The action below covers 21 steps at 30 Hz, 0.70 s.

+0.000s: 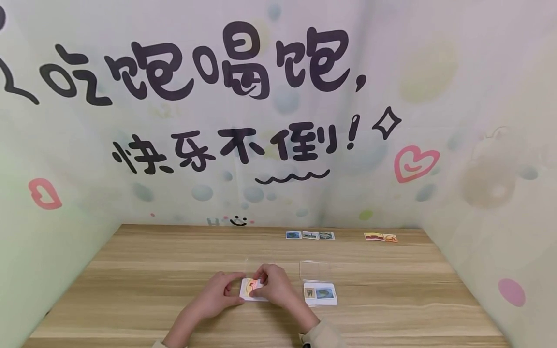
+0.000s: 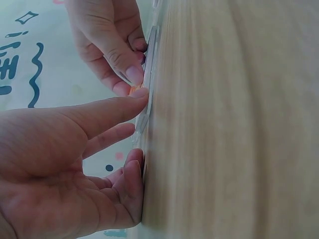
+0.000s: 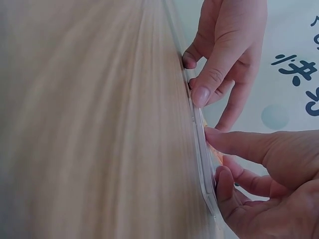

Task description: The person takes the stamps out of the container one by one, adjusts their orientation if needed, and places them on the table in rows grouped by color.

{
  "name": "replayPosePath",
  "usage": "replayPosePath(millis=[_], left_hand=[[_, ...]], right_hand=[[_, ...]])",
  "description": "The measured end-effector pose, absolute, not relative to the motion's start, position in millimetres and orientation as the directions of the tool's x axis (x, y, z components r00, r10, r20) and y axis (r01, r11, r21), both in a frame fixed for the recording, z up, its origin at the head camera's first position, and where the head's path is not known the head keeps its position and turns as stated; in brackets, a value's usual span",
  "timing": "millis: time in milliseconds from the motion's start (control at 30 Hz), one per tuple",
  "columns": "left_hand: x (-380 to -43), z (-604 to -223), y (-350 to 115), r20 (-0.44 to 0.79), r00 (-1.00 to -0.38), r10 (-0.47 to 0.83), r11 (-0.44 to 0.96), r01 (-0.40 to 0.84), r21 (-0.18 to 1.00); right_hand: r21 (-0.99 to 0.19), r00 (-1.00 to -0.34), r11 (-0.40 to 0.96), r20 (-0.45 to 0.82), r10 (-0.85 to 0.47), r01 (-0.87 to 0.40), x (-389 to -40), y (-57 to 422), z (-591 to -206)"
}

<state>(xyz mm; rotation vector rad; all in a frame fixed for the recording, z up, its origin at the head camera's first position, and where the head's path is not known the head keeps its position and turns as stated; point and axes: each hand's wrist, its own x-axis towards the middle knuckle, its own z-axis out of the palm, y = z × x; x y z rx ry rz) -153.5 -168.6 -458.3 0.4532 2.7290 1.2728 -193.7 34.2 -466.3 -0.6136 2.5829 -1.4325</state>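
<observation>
In the head view a small clear case with a white insert (image 1: 260, 298) lies on the table, its lid folded open behind it. An orange and yellow stamp (image 1: 251, 286) is on the white insert. My right hand (image 1: 275, 285) pinches the stamp at its right side, thumb in front and fingers behind, partly covering it. My left hand (image 1: 216, 292) holds the case by its left end, thumb at the near corner and index finger at the far one. In the left wrist view the left thumb (image 2: 117, 112) touches the case edge (image 2: 151, 64).
Right of the hands lies a second opened case (image 1: 321, 301) with a brown stamp (image 1: 310, 293) and a blue-green stamp (image 1: 324, 293) on its white insert. Three stamps (image 1: 310, 235) lie in a row at the table's back edge. Two reddish-orange stamps (image 1: 380, 237) are farther right.
</observation>
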Motion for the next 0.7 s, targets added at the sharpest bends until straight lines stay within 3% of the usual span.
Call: replayPosePath(millis=[700], left_hand=[[-152.6,-455.7,-167.7,0.028,-0.953,0.302,0.624,0.22,0.75]], right_hand=[[-0.884,-0.923,0.393,0.097,-0.373,-0.252,-193.4,36.3,-461.7]])
